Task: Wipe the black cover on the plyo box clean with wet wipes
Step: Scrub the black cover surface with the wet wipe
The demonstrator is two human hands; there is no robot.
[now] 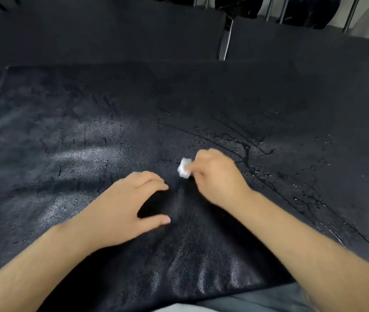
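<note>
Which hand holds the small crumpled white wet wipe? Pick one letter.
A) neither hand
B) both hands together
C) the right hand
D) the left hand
C: the right hand pinches the small crumpled white wet wipe, while the left hand is spread over the black leather-like cover, holding nothing.

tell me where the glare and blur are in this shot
Head view: light glares off the cover left of centre and near the bottom edge; the left hand and the right hand with its wipe are motion-blurred; the wide lens bows the cover's edges.
</note>
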